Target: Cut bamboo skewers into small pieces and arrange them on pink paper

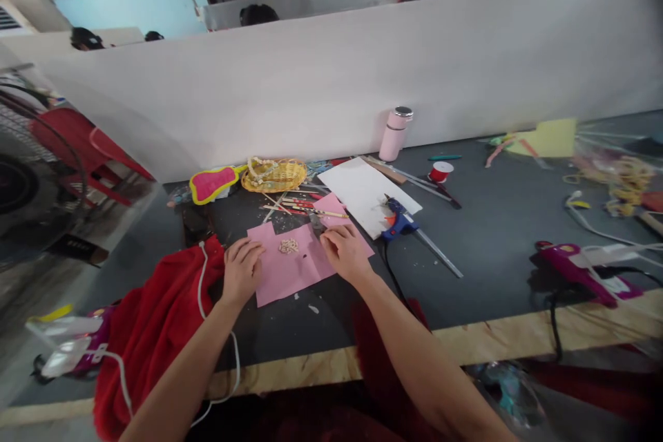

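Observation:
A pink sheet of paper [290, 280] lies on the dark table in front of me, with a small pile of pale bead-like pieces [289, 246] and a tiny dark speck on it. My left hand [242, 268] rests at the sheet's left edge, its fingers loosely bent and apart. Over the right part of the paper, my right hand [344, 252] has its fingers curled together; whatever they may pinch is too small to make out. A small greyish piece [315, 223] lies just beyond those fingertips. Several thin sticks [290, 205] lie behind the paper.
White paper [357, 197] lies under a blue glue gun [400, 221]. Behind stand a pink flask [394, 135], a red ribbon spool [440, 172] and a wicker basket [277, 176]. Red cloth [160, 318] with a white cord covers the left. A purple device [585, 273] sits right.

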Demonstrator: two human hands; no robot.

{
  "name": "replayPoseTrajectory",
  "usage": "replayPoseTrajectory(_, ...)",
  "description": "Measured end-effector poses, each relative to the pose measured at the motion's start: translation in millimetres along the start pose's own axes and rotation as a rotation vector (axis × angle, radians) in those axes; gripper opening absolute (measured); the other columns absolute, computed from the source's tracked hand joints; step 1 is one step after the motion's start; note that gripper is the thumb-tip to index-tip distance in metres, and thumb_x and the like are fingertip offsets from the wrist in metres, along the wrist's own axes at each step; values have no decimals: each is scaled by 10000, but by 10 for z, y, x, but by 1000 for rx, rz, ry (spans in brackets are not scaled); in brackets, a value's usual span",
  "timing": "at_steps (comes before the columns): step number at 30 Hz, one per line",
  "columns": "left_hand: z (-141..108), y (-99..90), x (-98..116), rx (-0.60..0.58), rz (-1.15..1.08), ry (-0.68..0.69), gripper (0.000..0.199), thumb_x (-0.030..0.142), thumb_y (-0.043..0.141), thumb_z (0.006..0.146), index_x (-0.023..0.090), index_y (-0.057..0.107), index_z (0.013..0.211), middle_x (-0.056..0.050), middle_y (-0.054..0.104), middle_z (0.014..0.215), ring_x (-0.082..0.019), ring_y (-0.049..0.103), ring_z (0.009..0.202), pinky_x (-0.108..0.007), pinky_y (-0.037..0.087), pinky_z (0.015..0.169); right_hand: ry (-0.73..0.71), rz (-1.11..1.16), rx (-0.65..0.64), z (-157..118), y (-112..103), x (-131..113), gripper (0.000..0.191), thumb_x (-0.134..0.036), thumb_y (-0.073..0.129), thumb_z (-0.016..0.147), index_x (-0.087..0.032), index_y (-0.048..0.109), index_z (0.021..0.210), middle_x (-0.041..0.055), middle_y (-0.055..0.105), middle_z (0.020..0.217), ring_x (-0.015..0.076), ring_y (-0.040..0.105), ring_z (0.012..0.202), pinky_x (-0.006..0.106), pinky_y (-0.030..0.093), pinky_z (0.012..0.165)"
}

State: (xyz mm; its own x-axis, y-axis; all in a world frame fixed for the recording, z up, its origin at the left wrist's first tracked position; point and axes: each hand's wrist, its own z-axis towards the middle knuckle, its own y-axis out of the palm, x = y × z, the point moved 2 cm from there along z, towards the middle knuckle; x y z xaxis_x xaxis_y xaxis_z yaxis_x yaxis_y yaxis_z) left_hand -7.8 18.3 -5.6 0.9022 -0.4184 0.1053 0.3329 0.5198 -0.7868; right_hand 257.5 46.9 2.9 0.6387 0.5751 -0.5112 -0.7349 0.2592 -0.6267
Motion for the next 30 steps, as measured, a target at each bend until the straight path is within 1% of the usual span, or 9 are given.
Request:
replayPoseTrajectory(4, -3, -9, 26, -21, -39, 33, 279, 55, 496, 757, 178, 662, 944, -66, 683, 1004, -251, 519, 1083, -442, 385, 948, 1, -1, 2, 5, 11, 21, 164, -197, 487, 887, -198, 646, 848, 71, 645, 879, 215, 542, 892, 388, 431, 853)
replayPoseTrajectory(7, 2, -30, 34, 1, -78, 45, 298, 23, 489, 744, 168, 658, 941, -70, 682, 986, -249, 520, 1073, -440, 398, 948, 4, -14, 7, 9, 13, 41, 173, -191, 480, 886, -197, 639, 820, 67, 650, 861, 210, 546, 870, 386, 427, 856)
replayPoseTrajectory(14, 8, -56, -19, 29, -169, 19, 280, 23, 476, 773, 165, 641, 948, -72, 671, 984, -232, 522, 1062, -434, 412, 956, 42, -21, 55, 35, -1, 69, 208, -222, 441, 913, -197, 632, 833, 64, 656, 834, 205, 559, 840, 383, 424, 854)
replayPoseTrajectory(18, -8, -59, 2, 10, -180, 31, 271, 33, 467, 786, 157, 626, 966, -76, 667, 994, -228, 515, 1072, -434, 408, 960, 62, -20, 69, 43, -20, 121, 229, -261, 436, 917, -202, 634, 818, 65, 656, 829, 206, 561, 821, 383, 429, 839)
replayPoseTrajectory(21, 14, -76, 71, -44, -162, 80, 293, 47, 451, 793, 168, 615, 1003, -77, 662, 1019, -231, 513, 1084, -442, 396, 966, 80, -13, 94, 42, -36, 169, 218, -267, 445, 909, -204, 638, 830, 67, 660, 850, 210, 564, 832, 382, 434, 829)
replayPoseTrajectory(24, 152, -86, 139, -160, -109, 123, 327, 102, 464, 804, 175, 587, 1098, -95, 638, 1095, -254, 499, 1115, -448, 383, 956, 83, -13, 112, 47, -51, 189, 186, -242, 466, 895, -204, 639, 837, 65, 659, 867, 213, 559, 857, 384, 434, 840)
replayPoseTrajectory(25, 231, -76, 154, -222, -91, 140, 344, 130, 477, 808, 175, 570, 1135, -104, 625, 1122, -261, 490, 1126, -444, 382, 949, 78, -13, 113, 50, -54, 189, 178, -230, 471, 890, -204, 639, 835, 63, 658, 870, 214, 557, 862, 385, 433, 843)
replayPoseTrajectory(28, 548, 0, 158, -322, -11, 182, 378, 194, 493, 822, 166, 534, 1196, -114, 597, 1167, -271, 464, 1152, -430, 381, 935, 62, -19, 130, 60, -58, 183, 171, -207, 476, 883, -203, 639, 833, 67, 658, 876, 215, 555, 864, 387, 435, 842)
replayPoseTrajectory(30, 778, 104, 130, -351, 67, 210, 363, 191, 468, 839, 173, 538, 1194, -115, 592, 1174, -268, 463, 1148, -421, 380, 925, 48, -23, 141, 63, -49, 180, 175, -209, 473, 885, -202, 642, 838, 70, 658, 867, 213, 562, 859, 389, 436, 844)
